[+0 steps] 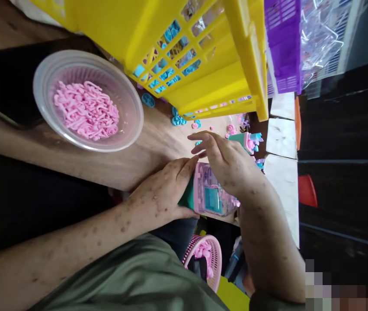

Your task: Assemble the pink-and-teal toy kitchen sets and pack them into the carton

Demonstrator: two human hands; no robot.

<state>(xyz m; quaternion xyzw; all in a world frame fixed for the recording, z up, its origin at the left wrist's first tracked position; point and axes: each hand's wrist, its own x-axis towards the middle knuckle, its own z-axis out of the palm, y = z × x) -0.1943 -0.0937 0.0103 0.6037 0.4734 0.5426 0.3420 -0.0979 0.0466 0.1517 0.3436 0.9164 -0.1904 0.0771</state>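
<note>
A small toy playhouse (212,199) with a clear shell, a pink frame, a green base and a turquoise block inside lies at the table's edge. My left hand (171,185) is wrapped round its green end, thumb and fingers on either side. My right hand (231,162) is over the clear shell, its fingers stretched out and slightly apart; whether the palm touches the shell is hidden. Beyond my right hand stands a similar green-and-pink toy (244,140). Small pink and turquoise pieces (177,120) are scattered on the table near the fingers.
A clear plastic bowl (132,110) of pink squiggly pieces stands at the left. Along the far side are a yellow crate (106,32) of turquoise parts and a purple crate (283,47) with clear plastic. Below the table edge sits a pink basket (216,255).
</note>
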